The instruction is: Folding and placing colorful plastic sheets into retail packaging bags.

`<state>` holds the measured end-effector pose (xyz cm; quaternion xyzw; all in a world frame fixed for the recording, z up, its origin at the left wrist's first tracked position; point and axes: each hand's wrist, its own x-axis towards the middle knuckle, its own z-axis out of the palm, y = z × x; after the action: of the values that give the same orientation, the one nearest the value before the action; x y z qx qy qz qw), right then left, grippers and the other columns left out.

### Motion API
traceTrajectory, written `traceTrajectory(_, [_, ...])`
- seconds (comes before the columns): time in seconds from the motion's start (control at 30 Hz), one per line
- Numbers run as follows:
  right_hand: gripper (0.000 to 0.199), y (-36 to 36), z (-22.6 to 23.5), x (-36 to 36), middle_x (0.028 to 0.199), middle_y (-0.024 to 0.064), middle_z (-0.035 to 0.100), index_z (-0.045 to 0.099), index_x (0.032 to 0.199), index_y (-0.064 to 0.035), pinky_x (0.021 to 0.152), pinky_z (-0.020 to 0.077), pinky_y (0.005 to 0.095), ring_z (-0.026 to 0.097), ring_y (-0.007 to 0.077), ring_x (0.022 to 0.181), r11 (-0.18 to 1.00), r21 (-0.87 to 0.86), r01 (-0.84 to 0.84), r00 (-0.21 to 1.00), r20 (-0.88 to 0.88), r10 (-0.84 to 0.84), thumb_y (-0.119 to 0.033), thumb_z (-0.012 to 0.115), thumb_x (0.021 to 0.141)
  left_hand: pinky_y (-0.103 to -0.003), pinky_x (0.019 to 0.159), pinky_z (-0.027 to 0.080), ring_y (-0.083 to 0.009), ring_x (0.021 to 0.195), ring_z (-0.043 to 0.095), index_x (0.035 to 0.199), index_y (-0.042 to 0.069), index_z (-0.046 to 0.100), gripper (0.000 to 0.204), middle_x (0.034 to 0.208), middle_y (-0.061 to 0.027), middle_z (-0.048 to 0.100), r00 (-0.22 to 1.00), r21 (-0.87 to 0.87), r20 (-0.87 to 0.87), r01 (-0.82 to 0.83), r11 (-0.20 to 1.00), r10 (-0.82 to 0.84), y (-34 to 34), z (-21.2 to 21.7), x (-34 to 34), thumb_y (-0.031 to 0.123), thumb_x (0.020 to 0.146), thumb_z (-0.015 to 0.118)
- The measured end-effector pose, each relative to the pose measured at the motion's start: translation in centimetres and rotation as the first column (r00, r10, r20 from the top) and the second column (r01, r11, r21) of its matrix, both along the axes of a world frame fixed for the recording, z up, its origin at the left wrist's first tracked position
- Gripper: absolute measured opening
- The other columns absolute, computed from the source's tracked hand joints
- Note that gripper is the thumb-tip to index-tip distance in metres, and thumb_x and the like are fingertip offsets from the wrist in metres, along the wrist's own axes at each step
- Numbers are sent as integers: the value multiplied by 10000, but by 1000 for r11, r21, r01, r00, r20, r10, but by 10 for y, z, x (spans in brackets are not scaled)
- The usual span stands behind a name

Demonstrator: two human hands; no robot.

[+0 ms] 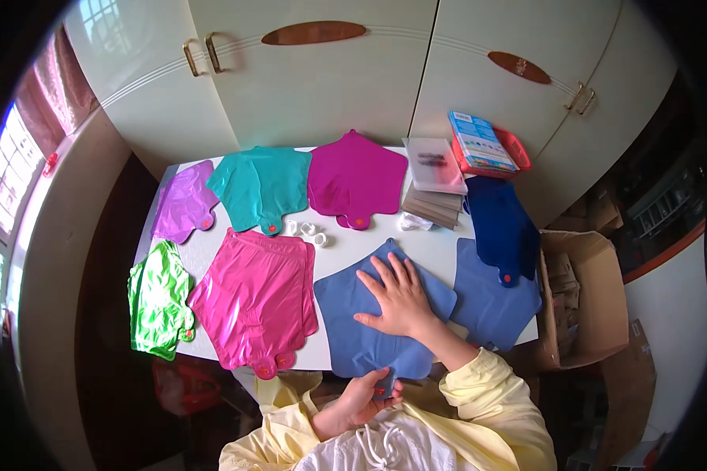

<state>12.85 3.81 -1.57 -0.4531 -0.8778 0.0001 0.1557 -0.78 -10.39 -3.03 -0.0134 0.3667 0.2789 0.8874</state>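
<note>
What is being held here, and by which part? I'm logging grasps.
The left hand pinches the blue star-shaped foil balloon at its bottom neck; the right hand lies flat on it.

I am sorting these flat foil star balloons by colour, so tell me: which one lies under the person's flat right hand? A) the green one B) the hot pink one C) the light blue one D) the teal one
C: the right hand lies spread, palm down, on the light blue foil star balloon at the table's near edge, while the left hand pinches its neck.
</note>
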Motion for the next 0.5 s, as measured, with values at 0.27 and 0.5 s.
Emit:
traceTrajectory(0.27, [778,-1,2,1,1451,160,334,412,1399,-199,1098,182,574,252,410,1350,1000,-27,10,1000,-2,-10,-652,547,781,-398,881,521,-260,1062,607,1219,-47,500,300,1117,-157,618,954,322,-292,34,946,65,7,37,-38,114,976,432])
traceTrajectory(0.5, [778,1,2,3,1453,163,334,412,1399,-187,1104,172,577,251,400,1358,999,-33,1,1000,-24,-2,-637,556,780,-396,533,505,-280,573,635,865,-31,515,235,609,-135,602,227,480,-853,695,536,469,55,35,-53,186,868,605])
